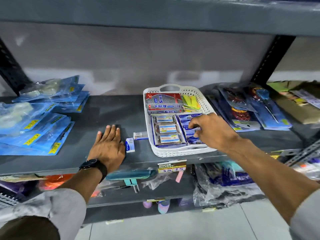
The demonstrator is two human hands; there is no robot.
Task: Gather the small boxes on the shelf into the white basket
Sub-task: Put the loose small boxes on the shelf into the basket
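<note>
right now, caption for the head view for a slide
Right hand reaches into the white basket; left hand lies flat beside two small boxes on the shelf.

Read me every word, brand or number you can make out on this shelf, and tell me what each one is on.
"Sittik": on the red and silver boxes at the back of the white basket.
"SUPER MARKET": on the price tag on the shelf edge below the basket; the handwritten price under it is unclear.
Too blurred to read: yellow stickers on the blue packets, labels on the clear cases, and print on the two small boxes beside the basket.
</note>
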